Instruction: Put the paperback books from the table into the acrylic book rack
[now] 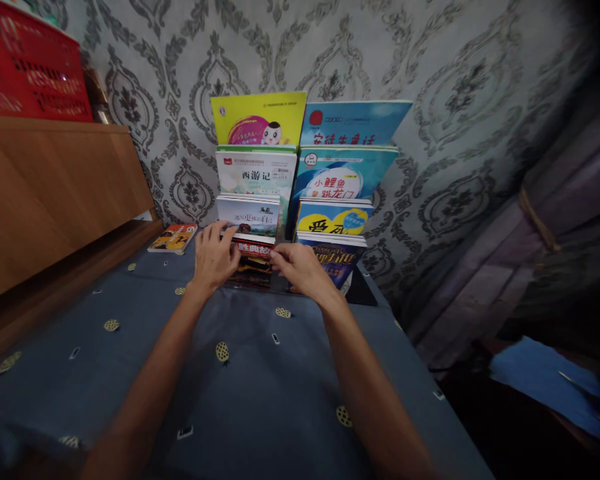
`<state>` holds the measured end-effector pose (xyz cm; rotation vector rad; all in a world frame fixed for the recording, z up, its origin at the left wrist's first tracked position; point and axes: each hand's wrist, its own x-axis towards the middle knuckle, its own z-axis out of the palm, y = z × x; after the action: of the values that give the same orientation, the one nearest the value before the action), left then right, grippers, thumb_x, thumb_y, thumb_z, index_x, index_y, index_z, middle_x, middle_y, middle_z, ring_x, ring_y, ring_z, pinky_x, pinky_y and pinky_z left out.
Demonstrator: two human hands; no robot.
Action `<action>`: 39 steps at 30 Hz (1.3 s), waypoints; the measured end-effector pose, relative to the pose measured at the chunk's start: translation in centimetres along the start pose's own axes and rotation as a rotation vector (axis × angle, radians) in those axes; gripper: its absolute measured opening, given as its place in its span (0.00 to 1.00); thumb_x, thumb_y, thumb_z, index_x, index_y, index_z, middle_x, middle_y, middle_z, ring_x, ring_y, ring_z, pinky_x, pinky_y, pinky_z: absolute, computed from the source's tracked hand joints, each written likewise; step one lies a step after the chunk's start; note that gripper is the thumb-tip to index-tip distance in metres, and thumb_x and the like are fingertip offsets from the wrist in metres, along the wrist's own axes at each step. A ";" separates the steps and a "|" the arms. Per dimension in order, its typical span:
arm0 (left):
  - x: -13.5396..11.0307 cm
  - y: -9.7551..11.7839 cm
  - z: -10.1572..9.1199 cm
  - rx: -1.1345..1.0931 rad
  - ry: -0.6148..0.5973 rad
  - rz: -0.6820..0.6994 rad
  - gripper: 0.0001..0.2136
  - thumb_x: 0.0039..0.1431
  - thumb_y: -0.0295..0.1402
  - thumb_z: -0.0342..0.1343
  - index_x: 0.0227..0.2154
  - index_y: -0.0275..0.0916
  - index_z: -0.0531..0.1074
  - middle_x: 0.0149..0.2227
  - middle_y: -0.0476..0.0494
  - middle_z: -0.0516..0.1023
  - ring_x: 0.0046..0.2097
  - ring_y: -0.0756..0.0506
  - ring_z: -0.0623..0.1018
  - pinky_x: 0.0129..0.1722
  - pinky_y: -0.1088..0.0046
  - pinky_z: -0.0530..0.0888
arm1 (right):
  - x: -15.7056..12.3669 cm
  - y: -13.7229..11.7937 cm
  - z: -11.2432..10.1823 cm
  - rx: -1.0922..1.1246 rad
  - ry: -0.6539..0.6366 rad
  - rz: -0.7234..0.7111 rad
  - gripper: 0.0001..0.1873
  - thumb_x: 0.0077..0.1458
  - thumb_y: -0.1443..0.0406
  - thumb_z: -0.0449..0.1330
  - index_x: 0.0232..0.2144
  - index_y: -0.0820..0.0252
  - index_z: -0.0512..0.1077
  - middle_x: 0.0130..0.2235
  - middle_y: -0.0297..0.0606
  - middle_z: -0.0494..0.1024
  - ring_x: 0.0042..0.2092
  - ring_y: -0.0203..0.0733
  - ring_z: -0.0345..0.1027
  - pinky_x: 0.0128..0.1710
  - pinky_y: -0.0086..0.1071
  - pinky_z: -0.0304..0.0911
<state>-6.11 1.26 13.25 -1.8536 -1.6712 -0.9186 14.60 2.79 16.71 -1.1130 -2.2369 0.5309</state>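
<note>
Nearest the lens: left forearm (153, 373) and right forearm (361, 380), extending over a dark blue cloth (260, 400) with a pineapple print.

Red-topped book (254, 251) stands at the front of the left column, just ahead of a pale book (253, 213). Right hand (300, 265): thumb and forefinger pinch its right upper edge. Left hand (215, 255): fingers bent, thumb at the left edge; whether it grips or merely steadies, cannot tell.

Handling (judgement): match pressure at both edges, keep the cover upright, avoid nudging the pale book.

Legible writing: 西游记 on the white-green book (255, 177); 安徒生童话 on the rear blue book (357, 122); 小鲤鱼跳龙门 on the teal book (330, 181); 爱 on the yellow-and-blue book (333, 219), next character partly hidden. Pale book ends 的自己; red-topped book shows 典故, remainder uncertain. Yellow book (257, 117): small print unreadable. Dark purple book (337, 259): stylised title, not resolved. Publisher marks too small.
</note>
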 end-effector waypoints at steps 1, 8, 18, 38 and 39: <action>0.0 0.0 -0.1 -0.007 0.005 0.005 0.20 0.60 0.32 0.52 0.56 0.39 0.70 0.59 0.35 0.71 0.60 0.34 0.68 0.61 0.52 0.64 | -0.1 -0.1 -0.2 -0.011 -0.007 -0.003 0.15 0.65 0.68 0.52 0.32 0.63 0.77 0.33 0.41 0.81 0.35 0.39 0.74 0.35 0.30 0.63; 0.5 -2.4 0.6 -0.169 0.148 -0.066 0.15 0.66 0.33 0.44 0.49 0.39 0.72 0.50 0.39 0.77 0.54 0.40 0.73 0.58 0.60 0.68 | -0.5 -1.5 1.0 -0.199 -0.227 -0.188 0.15 0.66 0.67 0.54 0.32 0.62 0.79 0.31 0.38 0.81 0.35 0.38 0.73 0.34 0.29 0.58; -6.8 -11.3 6.9 0.241 -0.509 -0.567 0.21 0.68 0.39 0.42 0.53 0.33 0.72 0.58 0.23 0.72 0.62 0.28 0.69 0.56 0.42 0.67 | -3.2 -2.2 14.8 -0.253 -0.525 -0.407 0.21 0.63 0.64 0.60 0.56 0.66 0.71 0.62 0.55 0.70 0.62 0.52 0.67 0.60 0.43 0.63; 0.8 -23.4 11.7 0.339 -0.691 -0.488 0.18 0.65 0.26 0.46 0.53 0.27 0.73 0.54 0.19 0.74 0.56 0.28 0.75 0.51 0.49 0.73 | -4.2 -0.4 19.1 -0.174 -0.258 -0.417 0.17 0.68 0.65 0.53 0.55 0.63 0.71 0.62 0.50 0.71 0.66 0.49 0.61 0.68 0.46 0.54; 1.3 -23.9 12.0 0.329 -0.703 -0.472 0.16 0.65 0.27 0.49 0.52 0.28 0.73 0.54 0.20 0.74 0.55 0.28 0.76 0.51 0.50 0.73 | -4.2 -0.4 19.1 -0.177 -0.260 -0.419 0.17 0.68 0.65 0.53 0.55 0.64 0.71 0.63 0.50 0.71 0.66 0.49 0.60 0.68 0.46 0.54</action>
<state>-27.65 14.30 4.22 -1.6710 -2.5674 -0.0888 3.94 -2.63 1.24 -0.6486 -2.6907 0.3188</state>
